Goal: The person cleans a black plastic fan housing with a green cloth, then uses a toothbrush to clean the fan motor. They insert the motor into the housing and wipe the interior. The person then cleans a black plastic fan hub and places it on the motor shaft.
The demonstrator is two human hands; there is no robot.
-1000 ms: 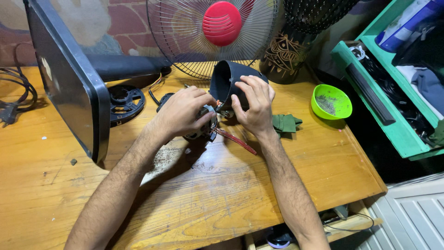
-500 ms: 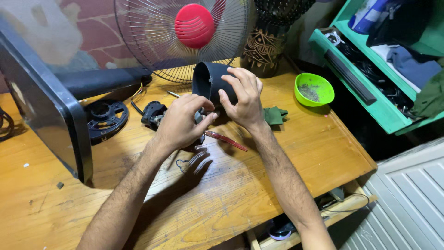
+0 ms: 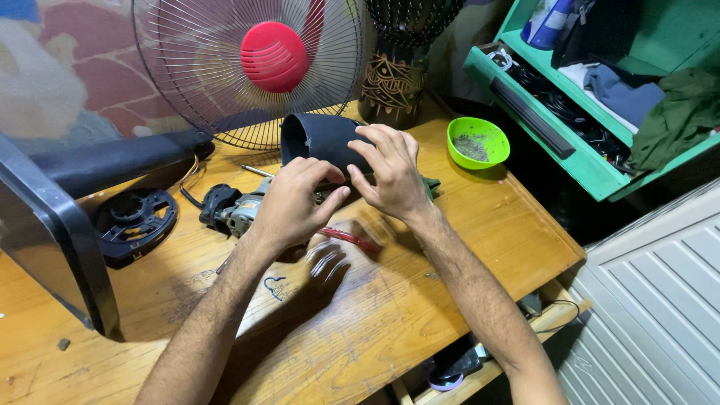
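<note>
Your open room is the bare wooden table in front of your wrists. Behind your hands the fan grille and carved drum block the way; the black panel walls your left, the green bowl sits right.

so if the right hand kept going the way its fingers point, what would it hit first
The right hand already rests on the black cylindrical plastic housing, fingers pointing up-left. Past it, probably the wire-grille fan with the red hub, though depth is unclear.
</note>
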